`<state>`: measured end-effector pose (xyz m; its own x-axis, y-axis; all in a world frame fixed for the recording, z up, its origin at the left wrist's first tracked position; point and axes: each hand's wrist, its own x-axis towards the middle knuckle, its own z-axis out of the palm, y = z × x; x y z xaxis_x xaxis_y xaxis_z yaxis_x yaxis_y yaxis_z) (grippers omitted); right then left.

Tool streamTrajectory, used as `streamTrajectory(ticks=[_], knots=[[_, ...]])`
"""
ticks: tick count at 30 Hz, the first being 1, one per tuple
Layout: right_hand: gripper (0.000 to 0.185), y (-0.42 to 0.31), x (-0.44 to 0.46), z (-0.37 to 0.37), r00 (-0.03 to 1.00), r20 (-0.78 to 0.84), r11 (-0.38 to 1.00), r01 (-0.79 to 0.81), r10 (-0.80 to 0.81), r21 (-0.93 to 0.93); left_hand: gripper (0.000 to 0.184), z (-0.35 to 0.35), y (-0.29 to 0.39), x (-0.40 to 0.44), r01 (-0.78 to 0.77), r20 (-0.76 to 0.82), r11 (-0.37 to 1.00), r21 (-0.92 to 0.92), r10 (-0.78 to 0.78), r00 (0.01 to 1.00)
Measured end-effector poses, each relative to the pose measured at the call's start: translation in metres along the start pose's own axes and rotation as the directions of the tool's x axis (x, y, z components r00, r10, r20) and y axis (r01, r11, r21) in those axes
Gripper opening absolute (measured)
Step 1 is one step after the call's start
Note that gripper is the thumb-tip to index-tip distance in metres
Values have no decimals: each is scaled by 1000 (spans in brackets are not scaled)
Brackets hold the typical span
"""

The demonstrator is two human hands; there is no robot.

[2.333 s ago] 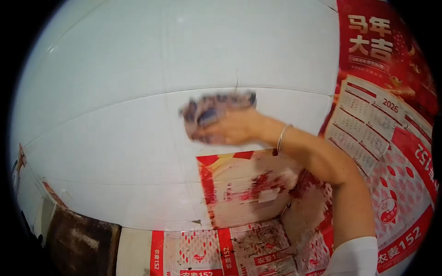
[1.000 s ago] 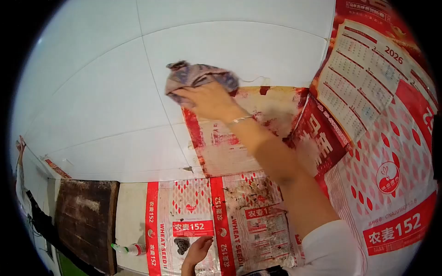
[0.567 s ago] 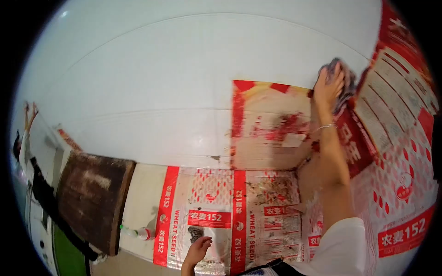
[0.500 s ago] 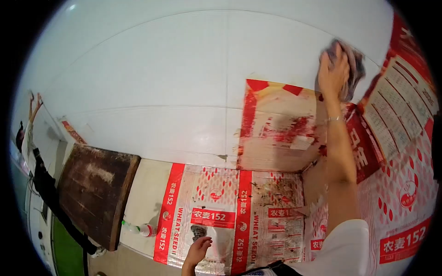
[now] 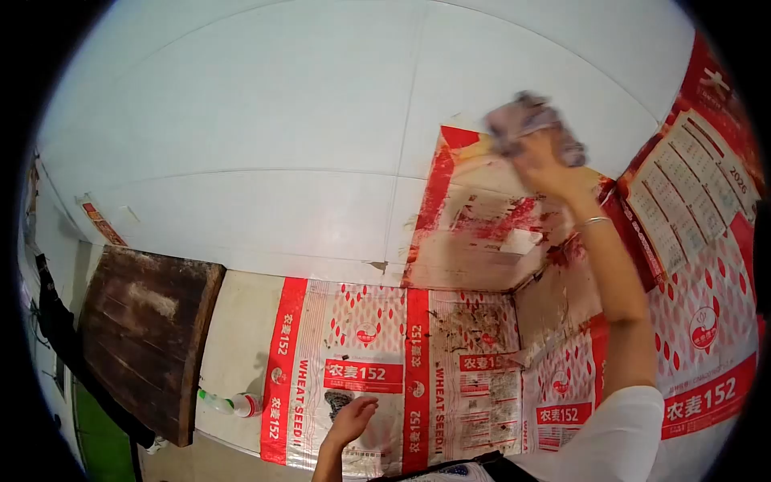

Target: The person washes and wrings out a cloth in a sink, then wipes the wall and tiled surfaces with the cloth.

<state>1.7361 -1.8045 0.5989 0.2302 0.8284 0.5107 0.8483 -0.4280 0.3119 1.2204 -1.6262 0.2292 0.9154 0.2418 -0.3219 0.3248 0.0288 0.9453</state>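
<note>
My right hand (image 5: pixel 548 165), slightly blurred, presses a crumpled grey-purple cloth (image 5: pixel 524 120) to the white wall, just over the top edge of a torn, stained red-and-tan paper sheet (image 5: pixel 470 221). Lower down, my left hand (image 5: pixel 353 421) hovers with its fingers stretched out and nothing visible in them. Beside its fingers a dark scouring pad (image 5: pixel 337 398) lies on the printed wheat seed sacking (image 5: pixel 365 430). Dark crumbs and stains are scattered over the sacking to the right.
A thick dark wooden board (image 5: pixel 148 329) stands at the left. Near it a white bottle with a green cap (image 5: pixel 233 403) lies on its side. A wall calendar (image 5: pixel 692 189) and more printed sacking (image 5: pixel 711 353) cover the right wall. Green flooring (image 5: pixel 100 438) shows at lower left.
My right hand has brought the cloth left and slightly down across the wall, onto the torn sheet's upper edge. My left hand has shifted slightly; the scouring pad stays in place on the sacking.
</note>
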Motion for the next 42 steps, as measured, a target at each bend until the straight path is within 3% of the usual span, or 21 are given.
streamTrajectory(ticks=[2, 4, 5, 7, 10, 11, 12, 13, 14, 16, 17, 21, 22, 25, 27, 31, 33, 35, 40, 41, 42], knots=[[50, 3, 33, -74, 961, -146, 903, -270, 233, -335, 30, -4, -7, -9, 52, -26, 998, 25, -51, 998], [51, -8, 69, -116, 898, -424, 836, -318, 115, -447, 30, -8, -28, -12, 95, -48, 991, 90, -91, 995], [51, -28, 116, -115, 787, -606, 883, -196, -117, -425, 31, -8, -49, -15, 143, -67, 989, -29, -144, 987], [44, -52, 160, -113, 788, -604, 921, -141, -118, -363, 32, -11, -47, -20, 151, -75, 987, 59, -147, 986], [65, -168, 221, -118, 781, -583, 962, -273, 224, 3, 33, -4, -74, -19, 124, -123, 992, 15, -121, 985], [55, -193, 253, -128, 937, -300, 983, -159, 179, 89, 33, 1, -77, -18, 133, -130, 990, -35, -137, 982], [48, -194, 262, -112, 912, -408, 997, -12, 43, 79, 33, 0, -76, -17, 130, -135, 991, -36, -134, 982], [50, -230, 287, -110, 991, -100, 938, -120, 93, -324, 33, 1, -71, -18, 124, -136, 992, -25, -127, 983], [53, -252, 291, -85, 922, -385, 991, -8, -43, -130, 33, -2, -70, -20, 131, -148, 991, -38, -135, 980], [44, -267, 313, -64, 956, -282, 960, -6, -76, -279, 33, -4, -65, -17, 179, -160, 984, -6, -178, 971], [29, -279, 333, -9, 828, -387, 888, 255, -405, -384, 33, -8, -70, -15, 177, -187, 984, -20, -178, 966], [18, -332, 286, 84, 738, -347, 804, 588, -578, -89, 33, -18, -67, -46, 154, -327, 988, -18, -151, 933], [18, -334, 280, 74, 829, -169, 838, 545, -534, 28, 32, -25, -56, -45, 150, -353, 988, 31, -129, 926], [23, -345, 164, 214, 706, -350, 647, 706, -615, 289, 31, -28, -72, -92, 109, -475, 993, 41, -77, 877], [38, -321, 119, 298, 779, 2, 655, 526, -627, 543, 31, -24, -70, -109, 147, -529, 989, 25, -112, 841], [24, -316, 20, 280, 804, -96, 631, 528, -587, 568, 32, 1, -109, -151, 93, -515, 995, -22, -91, 852], [37, -280, -29, 242, 888, 407, 294, -339, -213, 893, 33, 11, -95, -159, 162, -501, 986, -49, -165, 850], [50, -279, -43, 148, 855, 492, 108, -480, -166, 871, 33, 25, -99, -179, 141, -512, 990, 0, -121, 850], [62, -273, -87, 15, 863, 467, 683, -459, 192, 568, 33, 53, -78, -205, 5, -574, 998, 68, 35, 818], [62, -268, -80, 8, 853, 489, 685, -468, 184, 559, 30, 50, -57, -207, 38, -579, 999, -15, -40, 814], [67, -267, -84, -2, 813, 542, 418, -576, 212, 702, 29, 46, -53, -205, 0, -576, 1000, -8, -4, 818]])
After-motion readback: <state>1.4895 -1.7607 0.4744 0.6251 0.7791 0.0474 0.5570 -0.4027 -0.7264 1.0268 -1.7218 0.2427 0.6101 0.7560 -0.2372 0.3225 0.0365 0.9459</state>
